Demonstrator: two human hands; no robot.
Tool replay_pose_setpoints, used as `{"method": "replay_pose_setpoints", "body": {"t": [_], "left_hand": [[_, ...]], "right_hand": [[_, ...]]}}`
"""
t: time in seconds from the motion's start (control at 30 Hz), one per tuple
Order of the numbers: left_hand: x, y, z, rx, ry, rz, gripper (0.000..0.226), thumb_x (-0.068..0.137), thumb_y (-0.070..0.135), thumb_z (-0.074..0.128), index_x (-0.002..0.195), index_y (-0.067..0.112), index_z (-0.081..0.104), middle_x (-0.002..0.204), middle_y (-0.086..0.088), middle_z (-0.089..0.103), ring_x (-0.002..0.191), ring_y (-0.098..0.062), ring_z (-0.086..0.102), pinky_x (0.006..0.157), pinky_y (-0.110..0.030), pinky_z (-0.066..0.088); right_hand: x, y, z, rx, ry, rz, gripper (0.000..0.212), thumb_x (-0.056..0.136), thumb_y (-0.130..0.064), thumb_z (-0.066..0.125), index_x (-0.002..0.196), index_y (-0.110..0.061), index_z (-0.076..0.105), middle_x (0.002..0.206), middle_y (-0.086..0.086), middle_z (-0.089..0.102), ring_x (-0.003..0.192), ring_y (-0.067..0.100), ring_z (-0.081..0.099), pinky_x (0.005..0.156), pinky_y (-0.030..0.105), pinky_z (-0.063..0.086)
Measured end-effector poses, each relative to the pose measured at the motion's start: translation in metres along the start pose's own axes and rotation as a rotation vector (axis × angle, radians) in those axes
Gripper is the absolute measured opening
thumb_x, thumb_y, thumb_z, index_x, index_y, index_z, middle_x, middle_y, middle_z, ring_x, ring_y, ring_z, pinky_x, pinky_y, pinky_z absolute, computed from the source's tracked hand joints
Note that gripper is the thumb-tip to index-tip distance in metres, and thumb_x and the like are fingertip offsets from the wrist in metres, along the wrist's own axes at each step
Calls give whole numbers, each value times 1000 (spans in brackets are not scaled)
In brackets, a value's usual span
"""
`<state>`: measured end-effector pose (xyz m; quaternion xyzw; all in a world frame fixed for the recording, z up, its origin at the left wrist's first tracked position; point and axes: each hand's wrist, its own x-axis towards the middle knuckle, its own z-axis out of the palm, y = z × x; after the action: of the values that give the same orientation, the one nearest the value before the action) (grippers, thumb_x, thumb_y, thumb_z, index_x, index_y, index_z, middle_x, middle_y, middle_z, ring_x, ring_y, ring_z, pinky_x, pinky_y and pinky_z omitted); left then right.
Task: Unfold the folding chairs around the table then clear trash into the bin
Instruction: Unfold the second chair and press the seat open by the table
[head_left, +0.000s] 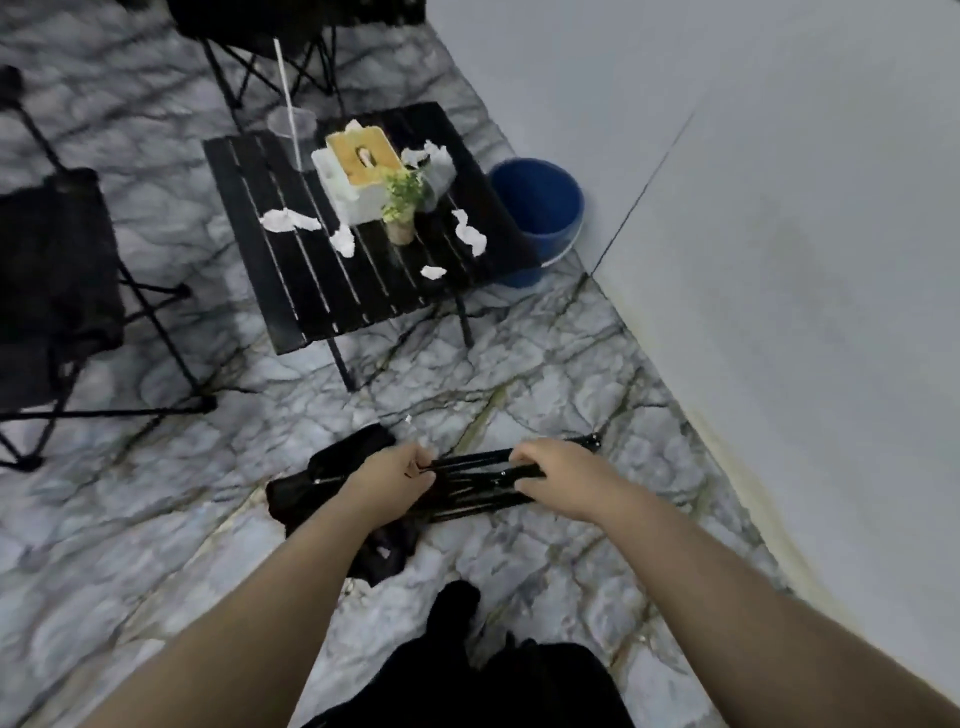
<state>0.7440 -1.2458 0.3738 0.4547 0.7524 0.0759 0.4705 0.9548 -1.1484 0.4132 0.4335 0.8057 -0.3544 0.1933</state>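
I am on the chair step. My left hand (397, 475) and right hand (545, 470) each grip the black bars of the folded chair (467, 480) — it lies low near the floor, in front of the counter (291, 291). Next I think I must pull the bars apart. The tissue scraps (288, 220) wait — the blue bin (540, 208) stands beside the counter.

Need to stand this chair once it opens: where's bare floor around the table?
Bare floor lies between the table and the folded chair. Crowded elsewhere: an open chair on the left, a second chair at the far side, the blue bin between table and wall on the right.
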Motion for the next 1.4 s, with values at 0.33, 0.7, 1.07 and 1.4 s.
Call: {"method": "replay_pose_setpoints", "body": {"t": [0.33,0.7,1.07,1.4], "left_hand": [[-36,-21,51,-630,560,-438,5,91,28,51,93,24,52,84,4,61,69,-10,56,60,-23,43],[-49,-79,151,-1254,1058,-618,7,92,19,52,89,21,58,92,-1,63,89,-16,58,76,-28,43],[86,-220,233,-1465,1177,-691,12,93,17,50,92,24,59,98,5,62,92,-9,58,72,-23,44],[244,-382,268,-1425,1138,-601,54,90,32,55,138,31,30,133,0,47,113,-16,54,90,-29,43]], "right_hand": [[120,-18,-31,-102,-211,-364,29,90,-34,54,119,-34,52,119,-10,56,109,10,54,92,30,44],[203,-78,88,-158,-393,-582,20,91,-29,55,110,-32,58,111,-9,60,102,10,57,86,30,46],[358,-72,244,-166,-349,-626,34,92,-36,52,126,-32,50,127,-11,56,115,10,51,85,23,37],[517,-77,392,-342,-290,-853,41,95,-43,43,135,-39,42,150,-6,33,136,13,28,111,31,26]]}}
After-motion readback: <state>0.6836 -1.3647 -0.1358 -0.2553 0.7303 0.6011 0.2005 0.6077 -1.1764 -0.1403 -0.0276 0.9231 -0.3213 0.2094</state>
